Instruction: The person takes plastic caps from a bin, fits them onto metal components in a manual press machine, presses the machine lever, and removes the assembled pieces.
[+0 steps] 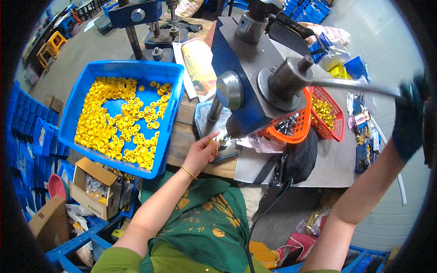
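Observation:
A blue hand press stands on the bench in front of me. At its foot my left hand has thumb and fingers pinched together beside the shiny metal die. A small speck of yellow shows at those fingertips, but what they pinch is mostly hidden. Far to the right my right hand, in a dark glove and smeared by motion, is closed round the outer end of the press lever. Left of the press sits a blue tray with many small yellow cup-shaped parts.
An orange basket of metal parts and a red basket of yellow-gold pieces stand right of the press. A second press is behind the tray. Below the tray is an open cardboard box. A black cable hangs by my lap.

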A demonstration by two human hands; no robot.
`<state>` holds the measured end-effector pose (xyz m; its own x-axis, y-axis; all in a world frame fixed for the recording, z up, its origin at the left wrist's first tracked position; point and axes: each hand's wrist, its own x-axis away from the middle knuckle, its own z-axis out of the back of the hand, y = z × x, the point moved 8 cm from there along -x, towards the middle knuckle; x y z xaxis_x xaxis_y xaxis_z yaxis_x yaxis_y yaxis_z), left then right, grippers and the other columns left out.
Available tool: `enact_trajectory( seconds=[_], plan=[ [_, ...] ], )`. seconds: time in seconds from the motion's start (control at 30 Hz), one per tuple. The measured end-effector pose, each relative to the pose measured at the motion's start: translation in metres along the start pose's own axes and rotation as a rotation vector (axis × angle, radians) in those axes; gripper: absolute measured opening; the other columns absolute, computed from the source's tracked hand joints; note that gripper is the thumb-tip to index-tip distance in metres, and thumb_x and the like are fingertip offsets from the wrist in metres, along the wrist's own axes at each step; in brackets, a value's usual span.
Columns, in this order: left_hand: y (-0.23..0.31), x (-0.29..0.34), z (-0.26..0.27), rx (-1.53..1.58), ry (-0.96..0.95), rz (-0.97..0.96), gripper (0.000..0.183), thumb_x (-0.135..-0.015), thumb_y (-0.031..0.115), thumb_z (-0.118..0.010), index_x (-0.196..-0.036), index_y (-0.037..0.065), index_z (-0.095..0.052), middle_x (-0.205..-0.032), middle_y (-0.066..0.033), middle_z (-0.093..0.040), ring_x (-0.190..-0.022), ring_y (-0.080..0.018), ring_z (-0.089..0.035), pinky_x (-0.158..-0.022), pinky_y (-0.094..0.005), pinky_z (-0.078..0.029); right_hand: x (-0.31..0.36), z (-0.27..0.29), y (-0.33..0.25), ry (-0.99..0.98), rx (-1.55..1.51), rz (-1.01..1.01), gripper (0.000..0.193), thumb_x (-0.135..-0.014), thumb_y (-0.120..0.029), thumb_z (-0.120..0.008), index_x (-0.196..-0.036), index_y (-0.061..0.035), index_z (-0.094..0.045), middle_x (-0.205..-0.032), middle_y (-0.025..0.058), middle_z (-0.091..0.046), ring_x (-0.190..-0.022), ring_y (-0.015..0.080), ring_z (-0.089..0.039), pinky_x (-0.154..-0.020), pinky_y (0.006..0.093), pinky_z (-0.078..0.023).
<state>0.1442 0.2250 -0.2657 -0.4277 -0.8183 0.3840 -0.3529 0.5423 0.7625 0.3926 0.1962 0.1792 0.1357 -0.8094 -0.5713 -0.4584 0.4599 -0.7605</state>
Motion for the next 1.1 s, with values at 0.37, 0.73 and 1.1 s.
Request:
enact_trajectory(
  seconds=[0.37,0.73,1.1],
  plan=[
    [0.045,0.012,-0.014,-0.949,0.008,-0.524,0.023,-0.078,0.012,-0.06,-0.097,-0.001,-0.059,-0.083,-0.0094,-0.053,-0.07,-0.015,-0.053,-0.063,-0.0247,-0.043,0.175,0.022,0.121,-0.172,1.03,-0.926,0.077,-0.076,-0.015,-0.061,-0.135,0.0049,-0.016,-0.138,0.0193,-0.027,-0.128,0.0251,-0.026,-0.104,0.0365,-0.018],
    [0.043,0.014,-0.019,-1.056,0.021,-0.572,0.017,-0.077,0.01,-0.061,-0.089,-0.001,-0.058,-0.084,-0.011,-0.054,-0.068,-0.0208,-0.055,-0.06,-0.0259,-0.045,0.165,0.023,0.121,-0.149,1.067,-1.067,0.087,-0.069,-0.017,-0.07,-0.134,0.0042,-0.018,-0.133,0.0208,-0.035,-0.121,0.0247,-0.038,-0.095,0.0298,-0.032],
    [0.012,-0.009,-0.008,0.124,-0.04,0.038,0.022,-0.084,0.007,-0.056,-0.104,0.002,-0.052,-0.087,-0.0041,-0.057,-0.075,-0.0114,-0.055,-0.06,-0.0193,-0.042,0.104,0.007,0.092,-0.053,0.622,-0.363,0.063,-0.076,-0.027,-0.061,-0.125,0.0031,-0.035,-0.126,0.0149,-0.042,-0.115,0.0231,-0.041,-0.1,0.0355,-0.03]
  ],
)
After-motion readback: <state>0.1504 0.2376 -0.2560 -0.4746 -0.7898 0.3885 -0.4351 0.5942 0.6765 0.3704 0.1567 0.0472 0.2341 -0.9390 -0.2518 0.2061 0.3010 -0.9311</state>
